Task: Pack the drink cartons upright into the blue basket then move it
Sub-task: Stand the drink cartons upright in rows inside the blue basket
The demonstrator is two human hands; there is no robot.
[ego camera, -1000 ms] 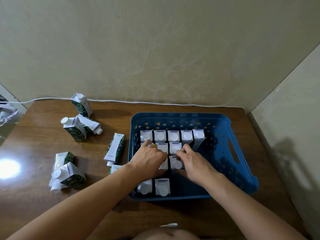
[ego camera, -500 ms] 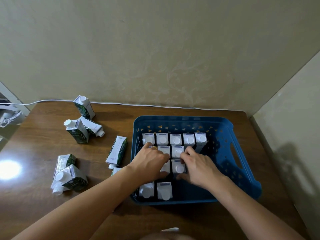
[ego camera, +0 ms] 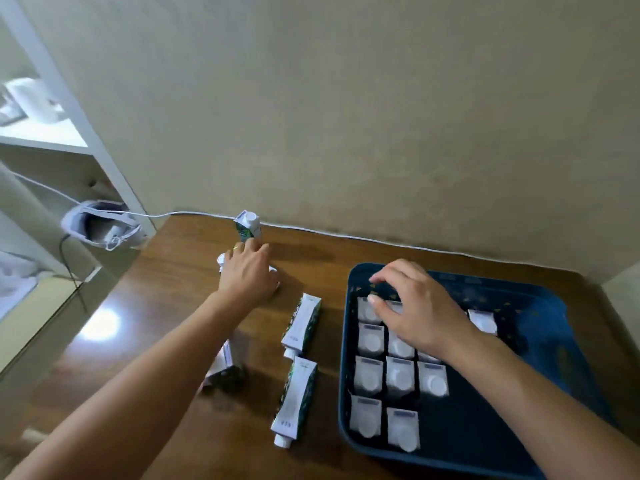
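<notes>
Cartons point(ego camera: 400, 375) stand upright with their white caps up inside the blue basket point(ego camera: 540, 344), filling its left part in rows; one more carton point(ego camera: 483, 322) stands apart toward the back right. The basket sits on the right side of the brown table point(ego camera: 173, 306).

Seen from the head camera, the right hand point(ego camera: 415, 313) hovers over the back rows of packed cartons, fingers loosely spread and bent, gripping nothing; whether the fingertips touch the caps cannot be told. The left hand point(ego camera: 249, 275) reaches out to the left of the basket and lies over a carton pair point(ego camera: 223, 263) on the table; its fingers curve down over them, but whether they have closed on one cannot be told.

Just behind that hand an upright carton point(ego camera: 247, 228) stands near the wall. Two cartons lie flat beside the basket's left wall, a far one point(ego camera: 303, 325) and a near one point(ego camera: 296, 400), caps pointing toward the person. Another carton point(ego camera: 225, 372) shows partly under the left forearm. A white cable point(ego camera: 346, 235) runs along the table's back edge.
</notes>
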